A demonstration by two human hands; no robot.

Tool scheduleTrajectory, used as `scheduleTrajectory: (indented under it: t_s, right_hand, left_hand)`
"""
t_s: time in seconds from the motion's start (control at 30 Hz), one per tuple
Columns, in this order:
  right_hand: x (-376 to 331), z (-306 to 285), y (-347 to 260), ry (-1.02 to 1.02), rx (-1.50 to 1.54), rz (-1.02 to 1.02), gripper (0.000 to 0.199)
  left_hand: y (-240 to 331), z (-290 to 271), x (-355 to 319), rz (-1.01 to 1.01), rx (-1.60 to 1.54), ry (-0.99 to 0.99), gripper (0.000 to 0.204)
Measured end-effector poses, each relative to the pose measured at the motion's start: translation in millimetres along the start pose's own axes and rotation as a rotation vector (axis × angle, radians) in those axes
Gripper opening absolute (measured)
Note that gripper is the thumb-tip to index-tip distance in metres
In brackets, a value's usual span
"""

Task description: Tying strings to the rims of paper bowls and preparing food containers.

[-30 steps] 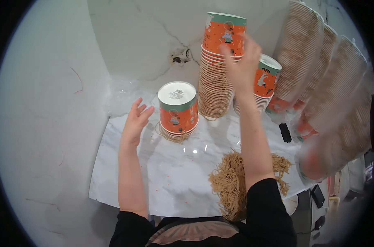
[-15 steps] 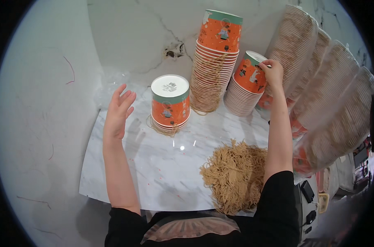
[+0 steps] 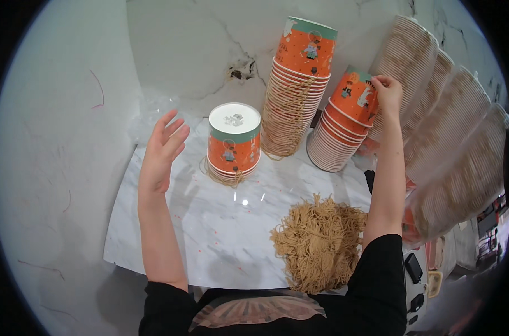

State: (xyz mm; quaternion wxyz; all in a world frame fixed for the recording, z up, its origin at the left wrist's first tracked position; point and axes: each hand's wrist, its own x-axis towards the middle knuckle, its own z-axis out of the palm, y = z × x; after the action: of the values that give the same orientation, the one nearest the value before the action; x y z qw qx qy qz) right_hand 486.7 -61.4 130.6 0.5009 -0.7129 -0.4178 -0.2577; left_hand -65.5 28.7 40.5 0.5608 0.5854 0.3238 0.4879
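Observation:
My right hand point(image 3: 390, 94) pinches the base edge of the top orange-and-green paper cup point(image 3: 351, 99) on an upside-down stack point(image 3: 331, 148). The stack leans right, and its upper cups are drawn apart with orange bands showing between the rims. My left hand point(image 3: 162, 148) hovers with fingers apart, holding nothing, left of a short stack of upturned cups point(image 3: 233, 150). Tan string loops point(image 3: 226, 179) hang around the rims of that short stack. Behind it stands a tall stack of upturned cups point(image 3: 303, 47), with tan strings draped down its side.
A heap of tan strings point(image 3: 321, 243) lies on the marble-patterned table point(image 3: 209, 235) near my right forearm. Several long plastic-wrapped cup sleeves point(image 3: 450, 112) lean along the right side. Clear crumpled plastic point(image 3: 153, 112) lies at the back left, by the marbled wall point(image 3: 181, 50).
My right hand has moved up and slightly right with the top cup, and the upper cups of that stack have spread apart. My left hand stays nearly in place.

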Motion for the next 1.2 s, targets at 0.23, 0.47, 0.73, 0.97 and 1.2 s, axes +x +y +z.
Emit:
scheduleTrajectory:
  t_s: [0.23,0.47,0.73,0.97,1.2]
  right_hand:
    - [-26,-68,-110,0.429,-0.029,-0.318,0.025]
    - [-137,-83,-206,0.217,0.583,-0.418,0.008]
    - [-229,-72,-192,-0.581,0.77,-0.134,0.016]
    - [-268,-70,-126,-0.996,0.207,-0.022,0.023]
    - [-300,-72,-82,-1.168,-0.072,-0.318,0.014]
  left_hand:
    - [3,5,-8,0.021,0.044,-0.047,0.073]
    - [5,39,-21,0.044,-0.109,-0.249,0.064]
    - [29,49,-57,0.13,-0.341,-0.25,0.061]
    - [27,38,-90,0.035,-0.096,-0.463,0.045]
    - [-30,40,-130,-0.077,-0.167,-0.393,0.036]
